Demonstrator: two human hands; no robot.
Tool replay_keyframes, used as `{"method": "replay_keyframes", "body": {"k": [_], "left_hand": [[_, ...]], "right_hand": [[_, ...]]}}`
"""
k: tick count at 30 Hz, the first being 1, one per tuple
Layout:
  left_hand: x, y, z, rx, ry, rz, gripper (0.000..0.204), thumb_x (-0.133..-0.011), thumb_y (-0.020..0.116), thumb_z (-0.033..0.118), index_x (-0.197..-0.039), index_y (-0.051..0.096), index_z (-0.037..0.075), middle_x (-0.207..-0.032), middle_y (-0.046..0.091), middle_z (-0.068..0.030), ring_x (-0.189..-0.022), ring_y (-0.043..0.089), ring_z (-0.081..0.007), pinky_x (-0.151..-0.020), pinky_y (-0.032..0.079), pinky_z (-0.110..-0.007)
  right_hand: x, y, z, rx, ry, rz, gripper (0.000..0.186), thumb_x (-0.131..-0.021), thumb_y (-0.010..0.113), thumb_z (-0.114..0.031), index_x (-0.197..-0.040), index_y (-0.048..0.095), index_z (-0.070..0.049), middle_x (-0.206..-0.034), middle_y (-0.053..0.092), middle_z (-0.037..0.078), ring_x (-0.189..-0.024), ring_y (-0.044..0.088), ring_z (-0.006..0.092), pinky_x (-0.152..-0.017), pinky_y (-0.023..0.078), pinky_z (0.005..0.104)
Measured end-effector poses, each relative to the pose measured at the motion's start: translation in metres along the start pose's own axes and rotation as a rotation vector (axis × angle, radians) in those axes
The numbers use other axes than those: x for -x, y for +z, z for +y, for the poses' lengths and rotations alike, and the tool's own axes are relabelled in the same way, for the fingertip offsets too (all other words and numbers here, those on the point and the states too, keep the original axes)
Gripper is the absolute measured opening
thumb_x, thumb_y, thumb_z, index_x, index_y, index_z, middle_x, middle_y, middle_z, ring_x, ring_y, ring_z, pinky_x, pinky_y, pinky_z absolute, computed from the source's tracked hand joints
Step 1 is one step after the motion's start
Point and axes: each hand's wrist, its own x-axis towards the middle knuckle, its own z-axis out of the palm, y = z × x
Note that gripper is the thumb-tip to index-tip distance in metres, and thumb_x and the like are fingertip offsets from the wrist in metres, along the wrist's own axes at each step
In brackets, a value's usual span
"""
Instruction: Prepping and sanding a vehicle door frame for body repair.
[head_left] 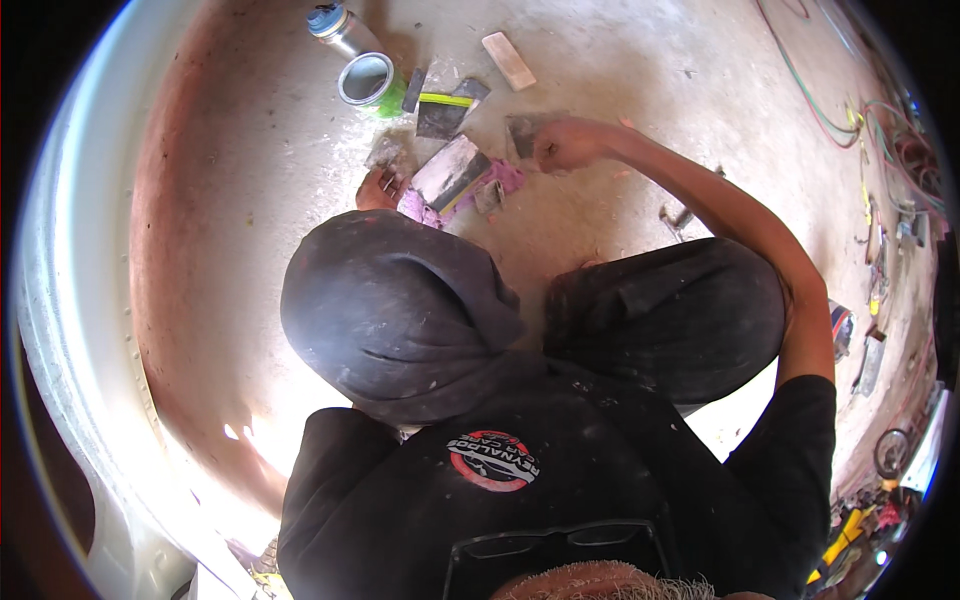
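My right hand (568, 146) is closed at the edge of a dark grey sheet (521, 134) that looks like sandpaper. Beyond my left knee, my left hand (381, 189) is low near the floor, its fingers slightly apart. A blurred grey piece (387, 153) lies just past those fingertips; whether they touch it is unclear. Between the hands, a pale block with a dark, yellow-lined side (450, 174) rests on a pink cloth (508, 175). A small grey-tan pad (488, 197) lies on the cloth too. Farther off is a dark flat piece with a bright yellow strip (444, 101).
An open can with green on its side (368, 82) and a blue-lidded bottle (342, 30) stand beyond my left hand. A tan block (509, 61) lies farther out. Hoses (900, 150) and tools line the right side. A pale curved panel (85, 300) borders the left.
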Motion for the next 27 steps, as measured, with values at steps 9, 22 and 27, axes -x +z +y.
{"method": "replay_keyframes", "body": {"k": [9,22,27], "left_hand": [[0.003,-0.011,-0.001,-0.032,-0.03,-0.01,0.024,-0.103,0.057,0.018,-0.122,0.052,0.004,-0.108,0.064,-0.0118,-0.1,0.063,-0.027,-0.097,0.058,-0.05],[0.023,0.024,-0.026,-0.695,0.482,0.28,0.075,-0.088,0.076,0.015,-0.15,0.04,-0.008,-0.121,0.064,-0.0218,-0.104,0.067,-0.0295,-0.09,0.058,-0.042],[0.048,0.041,-0.035,-1.129,0.758,0.104,0.085,-0.079,0.086,0.029,-0.146,0.047,-0.003,-0.136,0.056,-0.0267,-0.121,0.061,-0.0367,-0.098,0.053,-0.044]], "right_hand": [[0.001,0.003,0.007,-0.032,-0.036,0.097,0.027,-0.08,0.068,-0.031,-0.089,0.077,-0.008,-0.08,0.073,0.014,-0.074,0.069,0.028,-0.067,0.051,0.0436],[-0.012,0.007,0.015,0.046,-0.125,0.133,0.029,-0.08,0.066,-0.032,-0.075,0.07,-0.003,-0.067,0.066,0.015,-0.061,0.063,0.0285,-0.059,0.046,0.0458],[-0.008,0.003,0.012,0.066,0.021,0.008,0.027,-0.082,0.07,-0.028,-0.098,0.078,-0.009,-0.097,0.076,0.013,-0.092,0.072,0.0302,-0.08,0.054,0.0419]]}}
